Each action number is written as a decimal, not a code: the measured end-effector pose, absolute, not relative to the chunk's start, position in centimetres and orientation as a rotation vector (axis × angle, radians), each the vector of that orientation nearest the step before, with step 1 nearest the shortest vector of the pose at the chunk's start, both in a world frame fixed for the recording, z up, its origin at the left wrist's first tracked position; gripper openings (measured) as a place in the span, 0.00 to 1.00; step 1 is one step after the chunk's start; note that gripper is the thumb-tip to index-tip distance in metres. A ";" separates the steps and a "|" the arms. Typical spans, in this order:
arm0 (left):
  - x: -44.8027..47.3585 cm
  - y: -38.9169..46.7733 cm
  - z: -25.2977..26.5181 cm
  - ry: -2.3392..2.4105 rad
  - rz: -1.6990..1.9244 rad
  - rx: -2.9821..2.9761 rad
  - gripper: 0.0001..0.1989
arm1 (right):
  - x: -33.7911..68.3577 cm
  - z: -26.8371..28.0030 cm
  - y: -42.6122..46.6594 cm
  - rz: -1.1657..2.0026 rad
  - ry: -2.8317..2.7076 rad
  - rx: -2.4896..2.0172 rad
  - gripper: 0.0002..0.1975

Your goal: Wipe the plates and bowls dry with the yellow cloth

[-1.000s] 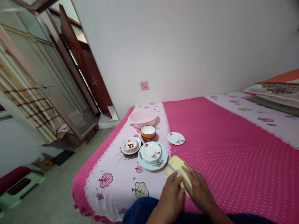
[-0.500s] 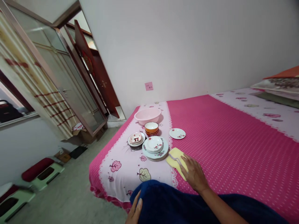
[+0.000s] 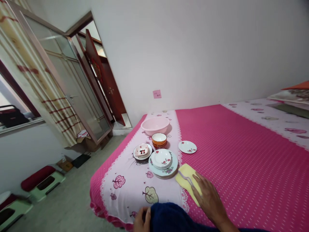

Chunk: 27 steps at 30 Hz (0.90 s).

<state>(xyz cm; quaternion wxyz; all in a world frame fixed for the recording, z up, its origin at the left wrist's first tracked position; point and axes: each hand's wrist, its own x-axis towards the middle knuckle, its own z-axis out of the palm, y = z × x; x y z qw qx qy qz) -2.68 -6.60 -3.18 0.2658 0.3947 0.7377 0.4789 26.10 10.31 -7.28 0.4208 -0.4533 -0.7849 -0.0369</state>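
My right hand (image 3: 209, 196) is closed on the right side of a folded yellow cloth (image 3: 187, 177) with a grey stripe, which lies on the bed. Left of the cloth is a stack of plates: small flowered plates (image 3: 161, 158) on larger pale ones (image 3: 172, 169). A single flowered plate (image 3: 187, 147) lies beyond the cloth. My left hand (image 3: 142, 219) is at the bottom edge, its fingers curled beside the dark blue fabric (image 3: 169, 217) over my lap; what they hold, if anything, is hidden.
Orange bowls (image 3: 159, 139) are stacked behind the plates, near a pink basin (image 3: 155, 125). At left, a small pink dish (image 3: 141, 150) tops dark-rimmed dishes (image 3: 147, 158). The bed's left edge (image 3: 96, 193) drops to the floor, where stools (image 3: 43, 180) stand.
The view has tilted and shifted slightly, so the bed and dishes appear lower. The fingers of my left hand have curled in. My right hand stays at the yellow cloth.
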 end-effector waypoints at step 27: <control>-5.8 14.7 7.9 2.083 0.801 1.003 0.17 | 26.0 -7.4 10.5 -0.196 -1.915 -1.097 0.20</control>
